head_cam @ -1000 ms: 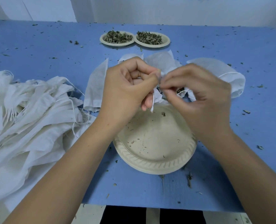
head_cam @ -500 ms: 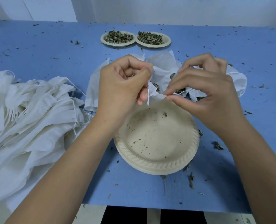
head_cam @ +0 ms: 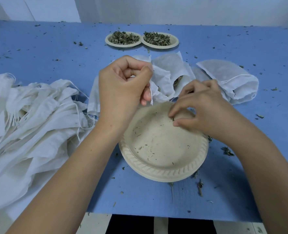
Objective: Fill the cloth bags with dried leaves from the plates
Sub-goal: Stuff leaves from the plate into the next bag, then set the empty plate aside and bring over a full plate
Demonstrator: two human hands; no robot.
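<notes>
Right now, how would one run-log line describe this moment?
left hand: grips cloth bag | right hand: pinches leaf scraps on near plate | near plate: almost empty | far plates: heaped with leaves

No legible text, labels, brands, numbers or signs anywhere in view; plates, cloth bags, table covering all unmarked.

The left hand point(head_cam: 123, 88) covers the edge of the bag point(head_cam: 163, 78) it grips, so the mouth there cannot be made out. Folds hide most of what lies inside the bag, just beyond the right hand point(head_cam: 200, 108). The right hand hides the plate point(head_cam: 163, 149) rim beneath it and pinches a dark bit point(head_cam: 172, 118) too small to identify. Left of the left hand, the cloth pile point(head_cam: 30, 124) runs out of view. Both forearms are cut off below.
</notes>
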